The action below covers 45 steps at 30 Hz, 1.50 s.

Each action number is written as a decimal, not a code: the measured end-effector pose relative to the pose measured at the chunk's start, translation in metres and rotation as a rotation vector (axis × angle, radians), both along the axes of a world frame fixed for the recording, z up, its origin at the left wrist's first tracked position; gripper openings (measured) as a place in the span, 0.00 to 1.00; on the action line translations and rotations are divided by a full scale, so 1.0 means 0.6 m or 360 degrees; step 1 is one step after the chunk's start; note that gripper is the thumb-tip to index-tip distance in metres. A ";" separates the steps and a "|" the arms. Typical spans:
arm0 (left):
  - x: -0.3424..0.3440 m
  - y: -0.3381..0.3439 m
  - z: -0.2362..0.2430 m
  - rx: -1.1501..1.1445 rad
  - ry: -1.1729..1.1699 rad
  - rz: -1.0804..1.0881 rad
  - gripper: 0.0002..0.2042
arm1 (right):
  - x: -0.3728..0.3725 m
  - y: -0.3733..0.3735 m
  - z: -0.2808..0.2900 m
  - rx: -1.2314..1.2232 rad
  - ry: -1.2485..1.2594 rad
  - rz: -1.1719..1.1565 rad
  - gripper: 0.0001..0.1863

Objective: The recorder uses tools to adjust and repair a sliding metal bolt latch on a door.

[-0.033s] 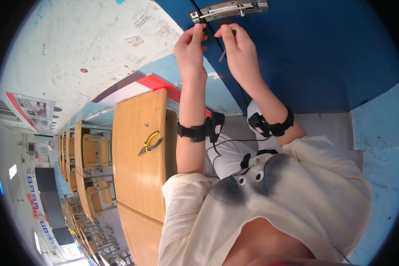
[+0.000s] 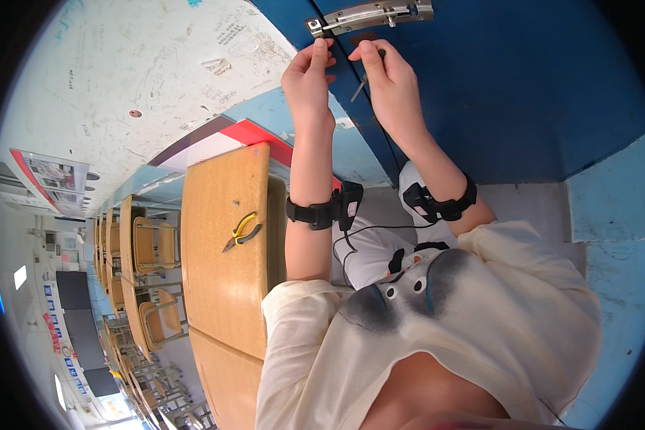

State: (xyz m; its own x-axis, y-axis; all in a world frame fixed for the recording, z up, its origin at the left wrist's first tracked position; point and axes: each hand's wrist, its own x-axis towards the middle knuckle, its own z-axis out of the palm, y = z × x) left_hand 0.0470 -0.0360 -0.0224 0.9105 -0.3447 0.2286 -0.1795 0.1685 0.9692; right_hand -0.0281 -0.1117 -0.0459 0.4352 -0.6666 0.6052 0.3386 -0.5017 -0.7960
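A steel slide bolt latch (image 2: pixel 365 17) is fixed near the top of a dark blue door (image 2: pixel 523 100), across its seam. My left hand (image 2: pixel 309 82) is closed in a pinch just below the latch's left-end plate; what its fingertips hold is hidden. My right hand (image 2: pixel 392 89), right beside it, grips a thin tool (image 2: pixel 359 89) with a grey shaft pointing down-left and a dark end showing at the fingers. Its index fingertip reaches toward the seam under the latch.
A wooden desk (image 2: pixel 218 179) stands at left with yellow-handled pliers (image 2: pixel 242 233) and a small metal piece on it. Chairs (image 2: pixel 150 244) and more desks run behind. A marked white wall (image 2: pixel 158 79) borders the door; a pale blue wall (image 2: pixel 616 287) is at right.
My right hand has shifted slightly to the right, and the tool's shaft tip sits a little lower and further left. My left hand is nearly unmoved.
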 end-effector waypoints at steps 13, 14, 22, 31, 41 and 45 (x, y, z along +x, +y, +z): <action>0.002 0.015 0.022 -0.0140 0.0335 -0.0223 0.12 | -0.031 -0.001 -0.028 0.0705 -0.0203 0.0575 0.16; 0.002 0.015 0.022 -0.0175 0.0362 -0.0243 0.12 | -0.031 0.002 -0.030 0.0706 -0.0206 0.0576 0.16; 0.002 0.015 0.022 -0.0187 0.0358 -0.0211 0.12 | -0.023 0.021 -0.034 0.0704 -0.0393 0.0562 0.15; 0.012 0.019 0.019 -0.0311 0.0535 -0.0278 0.12 | -0.009 0.033 -0.036 0.0672 -0.0461 0.0433 0.14; 0.002 0.013 0.026 -0.0210 0.0424 -0.0247 0.11 | -0.009 0.027 -0.042 0.0203 -0.0300 0.0164 0.12; 0.001 0.012 0.026 -0.0210 0.0414 -0.0220 0.11 | -0.014 0.031 -0.040 0.0142 -0.0029 0.0206 0.10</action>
